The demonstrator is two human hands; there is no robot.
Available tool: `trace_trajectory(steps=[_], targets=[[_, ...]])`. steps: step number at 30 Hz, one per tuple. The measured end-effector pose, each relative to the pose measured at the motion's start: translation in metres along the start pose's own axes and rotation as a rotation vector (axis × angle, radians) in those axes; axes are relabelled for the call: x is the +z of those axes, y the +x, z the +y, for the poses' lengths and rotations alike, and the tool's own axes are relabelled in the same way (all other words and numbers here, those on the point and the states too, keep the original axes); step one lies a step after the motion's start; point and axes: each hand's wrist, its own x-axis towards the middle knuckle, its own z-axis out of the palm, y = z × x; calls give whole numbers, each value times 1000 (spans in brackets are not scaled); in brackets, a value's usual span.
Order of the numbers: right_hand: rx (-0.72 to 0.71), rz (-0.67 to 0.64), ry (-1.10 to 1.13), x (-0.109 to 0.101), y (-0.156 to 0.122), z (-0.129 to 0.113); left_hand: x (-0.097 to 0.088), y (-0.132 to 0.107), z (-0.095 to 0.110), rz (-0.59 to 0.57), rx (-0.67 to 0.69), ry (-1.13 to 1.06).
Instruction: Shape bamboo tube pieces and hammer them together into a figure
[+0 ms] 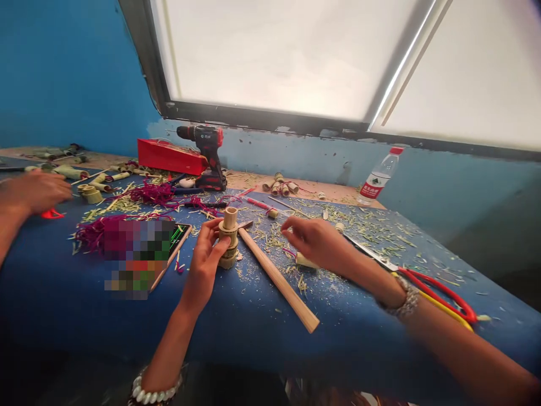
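Note:
My left hand (205, 265) is closed around a figure of stacked bamboo pieces (229, 245), which stands upright on the blue table. A narrower bamboo tube rises from its top. Just right of it lies a hammer (279, 276), its wooden handle pointing toward me and its dark head near the figure. My right hand (315, 242) hovers to the right with fingers loosely bent, and I see nothing between them. Below that hand lies a short bamboo tube (306, 260), partly covered, with purple cord beside it.
Another person's hand (40, 192) works at the left. A phone (171, 254), purple cord (152, 193), a cordless drill (207, 152), a red box (167, 157) and a bottle (378, 179) stand or lie around. Red-and-yellow-handled cutters (443, 290) lie right, among bamboo shavings.

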Motion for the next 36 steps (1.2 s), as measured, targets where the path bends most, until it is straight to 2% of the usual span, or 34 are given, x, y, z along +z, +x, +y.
trace_trajectory(steps=[3,6,8,11,15,19,20,24,27,32,36], targets=[[91,-10,-66,-17,-7,38,-1,1,-1,-13,4,-6],[117,-56,-101,-15,-21,64,0,1,0,-22,0,-8],[127,-52,-108,-7,-27,73,1,0,2,-23,-5,10],[109,-30,-80,-2,-27,73,3,0,6,-25,-8,53],[12,28,64,-18,-12,47,3,-1,9,-67,-28,94],[-139,101,275,-34,6,-8,3,-3,8,-123,-35,168],[-219,147,378,-35,10,-22,3,-3,7,-135,-30,180],[-430,315,334,-35,24,-58,3,-5,7,-159,-5,208],[-481,322,292,-36,29,-62,3,-6,8,-170,0,223],[-637,182,282,-44,29,-60,5,-6,8,-193,12,229],[-665,168,275,-46,31,-58,5,-4,8,-202,-5,232]])
